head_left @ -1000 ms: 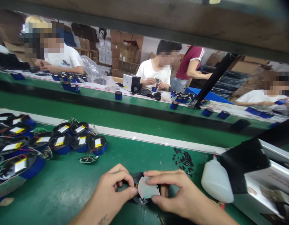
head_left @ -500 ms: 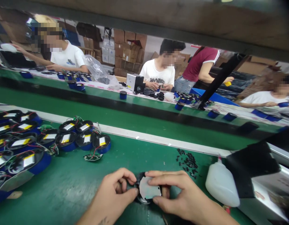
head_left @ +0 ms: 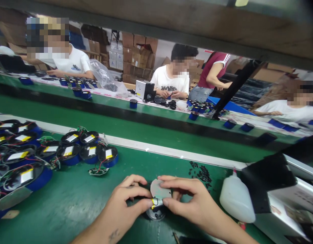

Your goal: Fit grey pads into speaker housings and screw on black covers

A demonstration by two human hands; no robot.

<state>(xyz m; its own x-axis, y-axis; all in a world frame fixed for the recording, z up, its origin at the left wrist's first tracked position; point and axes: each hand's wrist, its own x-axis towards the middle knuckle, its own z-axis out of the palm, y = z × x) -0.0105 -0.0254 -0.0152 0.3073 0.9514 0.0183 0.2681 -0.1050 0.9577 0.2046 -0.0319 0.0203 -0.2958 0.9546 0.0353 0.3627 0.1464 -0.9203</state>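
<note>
— Shifted since the earlier frame: the pale plate (head_left: 159, 188) has gone toward the far side, uncovering a white battery (head_left: 159, 202) with a yellow end.

— What is held, and how?

— My right hand (head_left: 193, 196) grips the plate between fingers and thumb. My left hand (head_left: 124, 200) has thumb and forefinger closed in at the battery's yellow end; whether they pinch it or only touch it, I cannot tell.

— Where does the work sit?

— Plate and battery are over a round black housing (head_left: 155, 215) on the green worktop (head_left: 136, 166), directly before me. Loose black pieces (head_left: 201, 173) lie beyond my right hand; a bottle (head_left: 236, 196) is farther right.

— Risks noted?

— Three, in my judgement. Tilting the plate further could strain any lead joined to it. Setting it down off-line could trap the dark loop (head_left: 156, 202) visible on the battery, whose ends are hidden. Squeezing hard at the yellow end could damage the battery.
</note>
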